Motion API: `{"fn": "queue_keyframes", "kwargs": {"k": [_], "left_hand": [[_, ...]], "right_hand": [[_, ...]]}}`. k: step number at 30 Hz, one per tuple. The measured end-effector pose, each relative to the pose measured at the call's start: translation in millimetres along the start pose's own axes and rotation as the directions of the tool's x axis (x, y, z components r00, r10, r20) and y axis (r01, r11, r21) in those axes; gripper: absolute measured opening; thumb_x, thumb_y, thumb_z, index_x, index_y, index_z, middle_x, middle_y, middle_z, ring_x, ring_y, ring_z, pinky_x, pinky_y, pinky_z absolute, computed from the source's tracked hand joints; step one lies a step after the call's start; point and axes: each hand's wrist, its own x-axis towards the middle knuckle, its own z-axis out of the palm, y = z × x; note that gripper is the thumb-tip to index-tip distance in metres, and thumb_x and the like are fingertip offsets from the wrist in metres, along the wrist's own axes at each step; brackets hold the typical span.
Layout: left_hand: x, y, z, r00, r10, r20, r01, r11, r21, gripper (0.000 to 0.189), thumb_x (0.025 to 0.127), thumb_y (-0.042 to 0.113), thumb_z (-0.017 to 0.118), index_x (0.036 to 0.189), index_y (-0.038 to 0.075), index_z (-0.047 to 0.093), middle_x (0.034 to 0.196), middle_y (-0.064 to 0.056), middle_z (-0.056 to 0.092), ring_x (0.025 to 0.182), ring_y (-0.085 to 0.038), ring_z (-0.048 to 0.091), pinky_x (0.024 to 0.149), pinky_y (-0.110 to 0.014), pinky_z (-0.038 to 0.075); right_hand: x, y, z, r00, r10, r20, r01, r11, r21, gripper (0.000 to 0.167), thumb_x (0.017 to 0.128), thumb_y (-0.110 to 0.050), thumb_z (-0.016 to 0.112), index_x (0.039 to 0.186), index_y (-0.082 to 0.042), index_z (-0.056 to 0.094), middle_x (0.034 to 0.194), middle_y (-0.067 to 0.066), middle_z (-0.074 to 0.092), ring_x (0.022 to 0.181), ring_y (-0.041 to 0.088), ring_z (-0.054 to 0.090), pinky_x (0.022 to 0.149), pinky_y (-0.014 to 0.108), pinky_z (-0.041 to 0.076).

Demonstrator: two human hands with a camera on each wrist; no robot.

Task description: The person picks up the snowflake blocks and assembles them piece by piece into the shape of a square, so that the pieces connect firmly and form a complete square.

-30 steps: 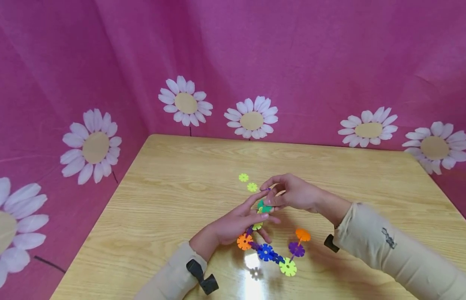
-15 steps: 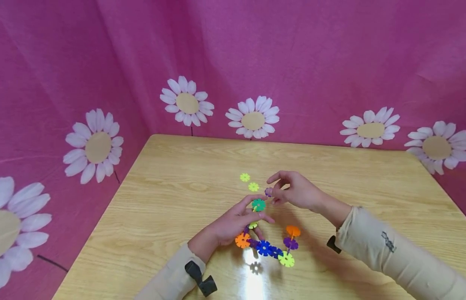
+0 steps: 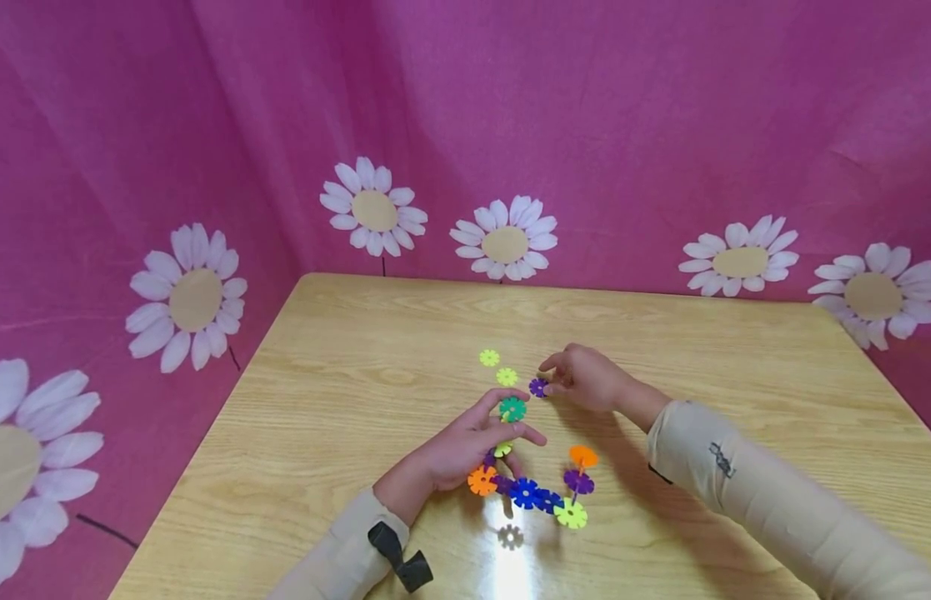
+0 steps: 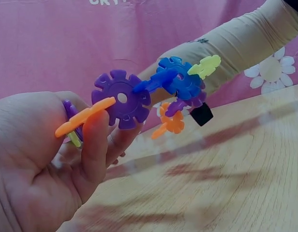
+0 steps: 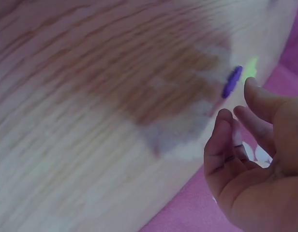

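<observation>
My left hand (image 3: 465, 454) holds a linked chain of plastic flower-shaped discs, its fingers bent around one end. Along the chain are a green disc (image 3: 513, 408), an orange disc (image 3: 482, 481), a blue disc (image 3: 524, 493) and a yellow-green disc (image 3: 571, 513). The free end rises to another orange disc (image 3: 583, 457). In the left wrist view, a purple disc (image 4: 132, 113) and an orange disc (image 4: 79, 118) sit at the fingers. My right hand (image 3: 591, 379) hovers with loosely bent fingers beside a single purple disc (image 3: 538, 387). The right wrist view shows a gap between its fingertips and this purple disc (image 5: 231, 82).
Two loose yellow-green discs (image 3: 498, 367) lie on the wooden table (image 3: 360, 358) beyond the left hand. Pink cloth (image 3: 623, 125) with printed daisies hangs behind the table and along its left side. A bright glare spot with a dark flower-shaped patch (image 3: 510, 536) shows near the front.
My right hand has come away from the chain's green disc and moved slightly right, beside the purple disc. My left hand keeps the chain nearly in place, shifted a little left.
</observation>
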Motion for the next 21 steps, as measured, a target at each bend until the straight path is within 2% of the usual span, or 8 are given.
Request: {"fn": "queue_keyframes", "kwargs": {"k": [4,7,10,15,21], "left_hand": [[0.3,0.9,1.0,1.000,0.013,0.008,-0.013,1.000,0.011,0.036,0.108,0.020,0.043,0.143,0.022,0.035,0.128,-0.026,0.065,0.070,-0.016,0.070,0.076,-0.032,0.055],[0.6,1.5,1.5,1.000,0.012,0.004,-0.012,1.000,0.009,0.035,0.108,0.019,0.043,0.142,0.023,0.036,0.129,-0.027,0.064,0.069,-0.016,0.070,0.076,-0.031,0.055],[1.0,1.7,1.8,1.000,0.008,-0.008,-0.008,1.000,0.002,0.034,0.108,0.019,0.043,0.141,0.023,0.036,0.129,-0.029,0.062,0.069,-0.015,0.070,0.075,-0.030,0.056],[2.2,1.9,2.9,1.000,-0.009,-0.024,0.009,1.000,-0.003,0.035,0.108,0.018,0.042,0.142,0.021,0.034,0.129,-0.027,0.064,0.068,-0.015,0.069,0.077,-0.030,0.056],[4.6,2.1,4.3,0.998,-0.039,-0.054,0.038,0.999,-0.011,0.041,0.108,0.016,0.042,0.147,0.014,0.030,0.125,-0.021,0.068,0.067,-0.015,0.069,0.079,-0.030,0.056]], "right_hand": [[3.4,2.7,7.0,0.997,-0.074,-0.013,0.073,0.996,-0.043,0.026,0.088,-0.014,0.076,0.111,-0.002,0.073,0.085,0.004,0.068,0.074,0.014,0.052,0.069,0.030,0.048],[4.8,3.6,8.7,0.997,-0.072,-0.021,0.072,0.997,-0.009,0.023,0.089,-0.013,0.075,0.108,-0.002,0.074,0.088,0.005,0.071,0.075,0.013,0.056,0.071,0.031,0.051],[5.8,4.4,8.3,0.999,-0.034,-0.018,0.035,0.998,0.046,0.019,0.089,-0.012,0.075,0.104,-0.001,0.073,0.086,0.006,0.072,0.074,0.013,0.058,0.069,0.030,0.051],[5.1,5.6,8.0,0.997,0.073,-0.009,-0.072,0.989,0.128,0.020,0.087,-0.015,0.078,0.099,-0.002,0.069,0.086,0.006,0.069,0.074,0.013,0.058,0.069,0.029,0.050],[0.9,5.8,8.9,0.985,0.163,-0.057,-0.150,0.970,0.190,0.018,0.087,-0.014,0.078,0.098,-0.005,0.068,0.091,0.008,0.073,0.079,0.016,0.065,0.070,0.029,0.054]]}}
